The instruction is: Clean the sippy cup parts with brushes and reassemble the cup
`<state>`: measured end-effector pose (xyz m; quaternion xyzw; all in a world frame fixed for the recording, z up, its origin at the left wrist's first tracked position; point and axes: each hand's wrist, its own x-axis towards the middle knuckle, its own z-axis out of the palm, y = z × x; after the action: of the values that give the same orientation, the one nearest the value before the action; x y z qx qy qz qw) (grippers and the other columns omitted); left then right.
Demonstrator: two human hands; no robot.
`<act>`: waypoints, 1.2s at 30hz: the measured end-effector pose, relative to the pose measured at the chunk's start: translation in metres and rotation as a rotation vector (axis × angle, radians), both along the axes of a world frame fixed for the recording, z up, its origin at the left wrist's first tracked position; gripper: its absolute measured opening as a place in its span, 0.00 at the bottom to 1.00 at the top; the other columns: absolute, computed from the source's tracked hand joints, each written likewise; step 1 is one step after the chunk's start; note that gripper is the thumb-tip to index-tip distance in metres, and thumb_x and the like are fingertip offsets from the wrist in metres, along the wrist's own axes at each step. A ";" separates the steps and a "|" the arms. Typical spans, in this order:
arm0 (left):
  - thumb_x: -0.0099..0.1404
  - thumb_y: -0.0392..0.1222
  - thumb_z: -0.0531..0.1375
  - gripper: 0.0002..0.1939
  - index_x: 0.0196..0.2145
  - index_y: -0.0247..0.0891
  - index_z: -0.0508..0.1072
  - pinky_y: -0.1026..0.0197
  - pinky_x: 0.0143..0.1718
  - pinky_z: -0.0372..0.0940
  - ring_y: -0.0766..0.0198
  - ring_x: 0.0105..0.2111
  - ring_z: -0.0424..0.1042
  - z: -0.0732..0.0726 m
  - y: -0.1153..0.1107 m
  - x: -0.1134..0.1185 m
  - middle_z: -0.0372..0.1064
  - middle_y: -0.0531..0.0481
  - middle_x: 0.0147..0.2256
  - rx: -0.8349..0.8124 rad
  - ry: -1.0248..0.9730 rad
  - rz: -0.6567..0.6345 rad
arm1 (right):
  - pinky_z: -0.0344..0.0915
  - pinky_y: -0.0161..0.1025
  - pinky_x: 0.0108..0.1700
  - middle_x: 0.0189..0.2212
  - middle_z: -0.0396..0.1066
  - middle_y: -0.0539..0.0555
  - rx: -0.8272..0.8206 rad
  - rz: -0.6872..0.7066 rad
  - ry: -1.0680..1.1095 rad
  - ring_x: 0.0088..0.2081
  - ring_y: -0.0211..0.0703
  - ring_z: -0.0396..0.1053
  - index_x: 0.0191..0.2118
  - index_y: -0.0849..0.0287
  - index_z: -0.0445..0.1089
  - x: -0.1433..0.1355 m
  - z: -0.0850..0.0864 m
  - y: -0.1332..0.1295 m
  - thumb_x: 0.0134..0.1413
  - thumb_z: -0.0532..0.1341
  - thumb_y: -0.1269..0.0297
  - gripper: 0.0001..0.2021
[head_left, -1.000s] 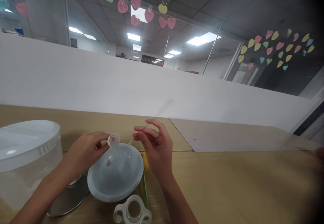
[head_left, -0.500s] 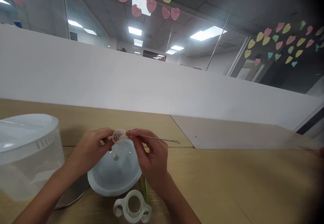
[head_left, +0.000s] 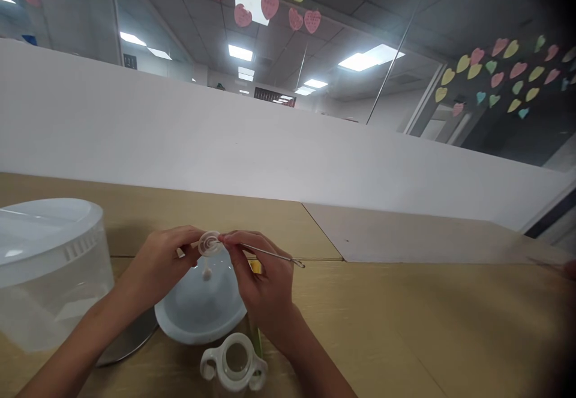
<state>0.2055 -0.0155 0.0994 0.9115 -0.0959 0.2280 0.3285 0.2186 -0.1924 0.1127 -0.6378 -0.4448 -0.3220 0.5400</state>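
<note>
The left hand (head_left: pixel 159 263) pinches a clear round piece (head_left: pixel 209 244) above the bowl (head_left: pixel 200 302), lower left of centre; the right hand (head_left: pixel 263 278) grips a thin metal rod (head_left: pixel 274 254) against it.

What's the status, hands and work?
Left hand on round clear plastic piece; right hand gripping thin metal rod, tip at piece; pale blue bowl below.

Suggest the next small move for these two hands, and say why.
Probably ease the looped wire rod gently into the ringed plastic piece: the right hand pinches the rod near its other end, which seems to reach the piece's centre, while the left hand holds the piece over the bowl.
</note>
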 end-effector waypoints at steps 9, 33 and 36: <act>0.58 0.44 0.50 0.13 0.32 0.42 0.74 0.67 0.26 0.65 0.67 0.24 0.70 0.001 -0.002 0.000 0.73 0.54 0.27 0.005 -0.005 0.005 | 0.73 0.35 0.39 0.34 0.74 0.50 0.031 -0.019 -0.001 0.37 0.37 0.73 0.39 0.54 0.68 0.001 0.001 0.000 0.56 0.55 0.74 0.09; 0.58 0.43 0.50 0.14 0.34 0.45 0.75 0.68 0.27 0.64 0.67 0.27 0.70 0.002 -0.001 -0.006 0.74 0.54 0.34 0.046 -0.083 0.055 | 0.72 0.33 0.38 0.33 0.73 0.50 0.079 -0.037 -0.057 0.35 0.36 0.73 0.39 0.55 0.67 -0.004 -0.004 0.003 0.54 0.57 0.77 0.10; 0.58 0.42 0.50 0.14 0.33 0.44 0.75 0.68 0.27 0.64 0.66 0.27 0.70 0.002 -0.002 -0.005 0.74 0.54 0.33 0.055 -0.075 0.035 | 0.71 0.32 0.40 0.35 0.74 0.50 0.066 -0.046 -0.064 0.37 0.36 0.73 0.40 0.54 0.67 -0.007 -0.005 0.003 0.53 0.57 0.77 0.12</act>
<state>0.2001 -0.0178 0.1009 0.9125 -0.0983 0.2651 0.2956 0.2120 -0.1894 0.1077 -0.6190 -0.4361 -0.3693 0.5388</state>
